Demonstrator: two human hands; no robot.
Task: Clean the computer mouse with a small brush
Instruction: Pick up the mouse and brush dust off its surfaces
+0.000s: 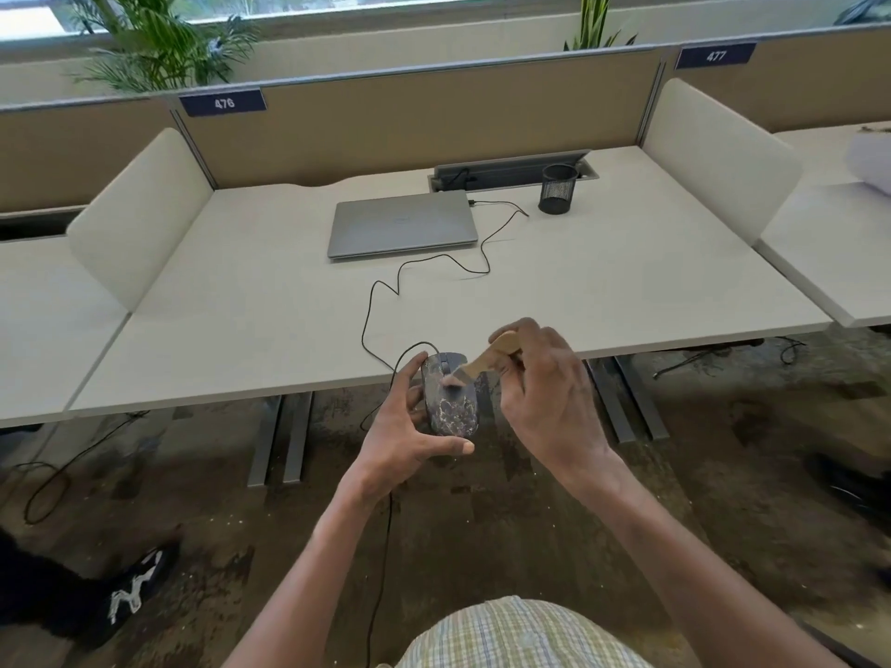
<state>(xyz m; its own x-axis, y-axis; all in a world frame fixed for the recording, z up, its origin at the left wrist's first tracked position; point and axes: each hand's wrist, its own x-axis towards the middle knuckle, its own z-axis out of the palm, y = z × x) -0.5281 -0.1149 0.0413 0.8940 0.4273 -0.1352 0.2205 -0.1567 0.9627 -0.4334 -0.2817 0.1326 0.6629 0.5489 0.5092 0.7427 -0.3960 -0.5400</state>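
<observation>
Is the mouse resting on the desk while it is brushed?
No, the left hand holds the mouse in the air, off the desk, as the brush touches it.

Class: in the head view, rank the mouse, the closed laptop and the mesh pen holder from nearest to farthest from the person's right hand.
From the right hand:
1. Mouse, just to its left, gripped by the left hand.
2. Closed laptop, farther back on the desk, centre.
3. Mesh pen holder, back right, by the cable tray.

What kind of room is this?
Probably an open office: numbered desk signs like 476 on divider panels, a closed laptop and a pen cup on a long shared desk.
</observation>
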